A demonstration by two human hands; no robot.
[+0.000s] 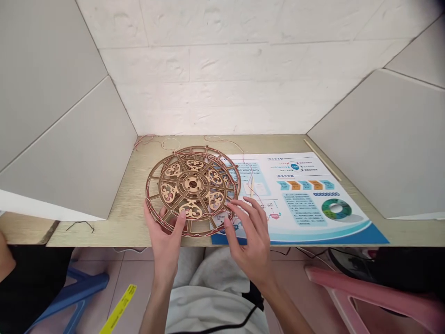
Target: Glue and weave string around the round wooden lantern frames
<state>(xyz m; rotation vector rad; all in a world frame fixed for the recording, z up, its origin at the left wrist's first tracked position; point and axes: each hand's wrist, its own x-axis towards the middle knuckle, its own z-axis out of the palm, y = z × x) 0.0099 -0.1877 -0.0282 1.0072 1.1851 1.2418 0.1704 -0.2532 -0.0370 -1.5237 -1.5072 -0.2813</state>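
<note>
A round openwork wooden wheel [193, 184] with scroll-shaped cutouts is tilted over the table, with red and white thread along its rim. Another ring-shaped frame [238, 174] lies beneath it, showing at the upper right. My left hand [166, 236] grips the wheel's lower left edge, thumb on top and fingers underneath. At the lower right rim, my right hand [251, 232] has its thumb and index finger close together at the thread; its other fingers are bent. Whether it pinches the thread is too small to tell.
A printed poster [306, 204] lies on the wooden table [104, 232] at the right, with a thin wooden stick [323, 160] along its edge. Loose thread [146, 139] lies at the back left, a black wire piece [81, 224] at the front left. Grey partitions [62, 153] flank the table.
</note>
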